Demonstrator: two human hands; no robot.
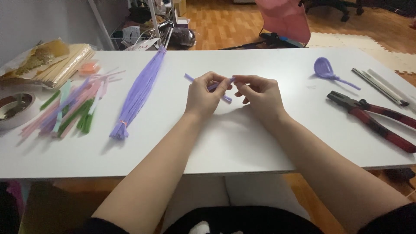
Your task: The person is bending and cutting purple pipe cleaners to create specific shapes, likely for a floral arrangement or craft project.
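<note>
Over the middle of the white tabletop (242, 143), you held a thin purple fuzzy pipe cleaner (215, 86) between both hands, lifted just off the surface. Your left hand (204, 95) pinched it with thumb and curled fingers closed narrow around the stem; one end stuck out to the far left of that hand, another short bit showed below near the knuckles. Your right hand (259, 93) met it at the other end, fingertips (238, 80) pinched tight on the tip, remaining fingers bent loosely. Hands nearly touching each other.

Left of your hands lay a long bundle of purple pipe cleaners (139, 93) tied near its near end, running from far to near. Further left, a loose pile of pink, green and pale blue pipe cleaners (69, 108). At the left edge, a roll of white tape (15, 108), and beyond it a flat packet of tan sticks (65, 63) with a crinkled golden bag (37, 56) on it.

Right of your hands, far side, sat a purple pipe-cleaner loop with a twisted tail (327, 70). Nearer on the right lay red-handled black pliers (372, 119), well apart from your hands. A few thin dark and white rods (383, 86) rested beside the pliers on the far right. A pink chair (286, 17) stood beyond the table.
</note>
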